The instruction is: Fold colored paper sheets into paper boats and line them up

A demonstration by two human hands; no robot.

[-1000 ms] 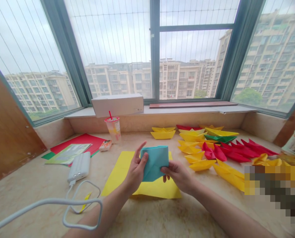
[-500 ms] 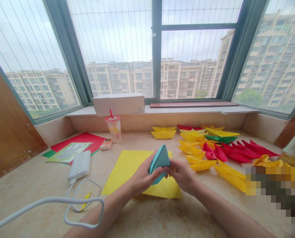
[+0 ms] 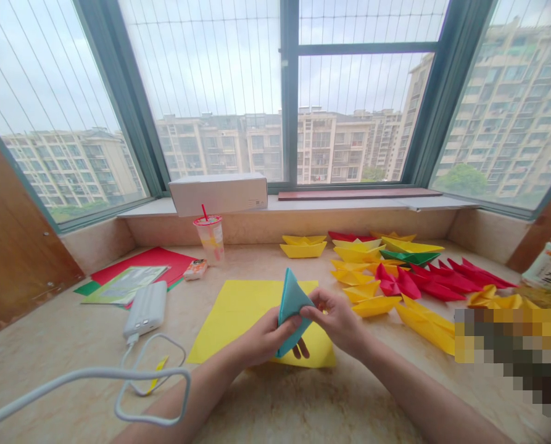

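Observation:
A folded teal paper piece (image 3: 292,302) stands upright between both hands, pointed at the top, above a flat yellow sheet (image 3: 247,308) on the marble ledge. My left hand (image 3: 263,338) grips its lower left side with the thumb pressed on the front. My right hand (image 3: 337,320) pinches its right edge, fingers curled round it. Both hands hover just over the yellow sheet.
Several folded paper boats in yellow (image 3: 303,248), red (image 3: 442,280) and green (image 3: 409,256) lie to the right. At left are a white power bank (image 3: 146,308) with its cable (image 3: 118,376), red paper (image 3: 155,262), a booklet (image 3: 124,285), a drink cup (image 3: 209,237) and a white box (image 3: 218,193).
The teal piece went from a flat squarish fold facing me to a pointed, pressed-together shape held edge-on. Both hands dropped slightly toward me.

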